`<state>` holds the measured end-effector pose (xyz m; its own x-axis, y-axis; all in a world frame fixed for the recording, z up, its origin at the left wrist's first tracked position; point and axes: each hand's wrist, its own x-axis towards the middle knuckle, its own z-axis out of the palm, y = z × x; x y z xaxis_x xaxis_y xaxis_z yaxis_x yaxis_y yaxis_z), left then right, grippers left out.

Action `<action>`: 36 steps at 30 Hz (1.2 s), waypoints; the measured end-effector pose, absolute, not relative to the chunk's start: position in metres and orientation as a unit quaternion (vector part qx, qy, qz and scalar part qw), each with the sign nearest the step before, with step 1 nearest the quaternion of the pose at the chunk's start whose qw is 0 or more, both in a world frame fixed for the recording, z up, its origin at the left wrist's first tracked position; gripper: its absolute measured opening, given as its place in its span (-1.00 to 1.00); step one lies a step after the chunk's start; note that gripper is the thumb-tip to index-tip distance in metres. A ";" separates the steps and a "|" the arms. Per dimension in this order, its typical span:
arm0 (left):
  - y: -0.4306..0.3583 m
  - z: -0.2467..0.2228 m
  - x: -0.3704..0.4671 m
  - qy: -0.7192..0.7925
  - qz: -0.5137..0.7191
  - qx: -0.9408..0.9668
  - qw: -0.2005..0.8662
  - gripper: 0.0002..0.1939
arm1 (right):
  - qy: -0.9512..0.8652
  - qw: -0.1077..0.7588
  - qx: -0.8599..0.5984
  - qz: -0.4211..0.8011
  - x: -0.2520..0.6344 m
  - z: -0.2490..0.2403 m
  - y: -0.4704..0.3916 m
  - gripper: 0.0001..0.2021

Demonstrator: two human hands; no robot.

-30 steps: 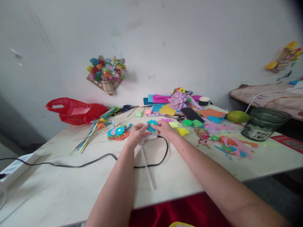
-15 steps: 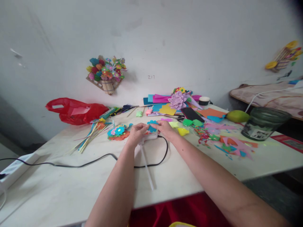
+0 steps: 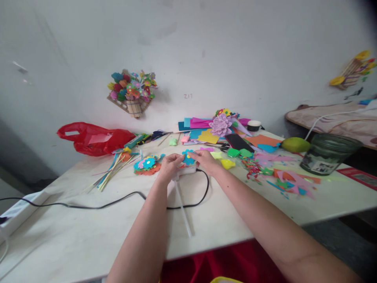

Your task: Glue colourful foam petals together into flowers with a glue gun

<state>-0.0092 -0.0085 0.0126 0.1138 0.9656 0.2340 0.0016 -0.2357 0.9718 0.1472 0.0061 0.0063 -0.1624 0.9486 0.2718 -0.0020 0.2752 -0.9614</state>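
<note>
On the counter (image 3: 97, 236), before the white corded tool (image 3: 188, 170): one translucent stick (image 3: 184, 214), its far end at the tool. Just past the tool: one blue flower (image 3: 188, 153), yellow-centred, each edge pinched in a closed grip, left hand (image 3: 169, 167) and right hand (image 3: 207, 161). Left of the tool: stacked cut-out flowers (image 3: 148, 162). Right of it: yellow packet (image 3: 228, 164); farther right, green jar (image 3: 328, 153). Well beyond: purple flower (image 3: 220, 125); wall bouquet (image 3: 134, 92), beyond and left.

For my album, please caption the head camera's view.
Left hand and right hand hold a blue flower above a table strewn with scraps.
</note>
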 end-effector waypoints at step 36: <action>-0.007 0.013 -0.010 0.414 0.549 0.564 0.458 -0.69 | -0.634 0.516 -0.390 0.424 0.146 0.008 0.003 -0.68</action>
<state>-0.0102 -0.0066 0.0126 0.0550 0.9694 0.2394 -0.0356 -0.2377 0.9707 0.1464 0.0028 0.0084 -0.1634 0.9316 0.3246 0.0570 0.3374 -0.9396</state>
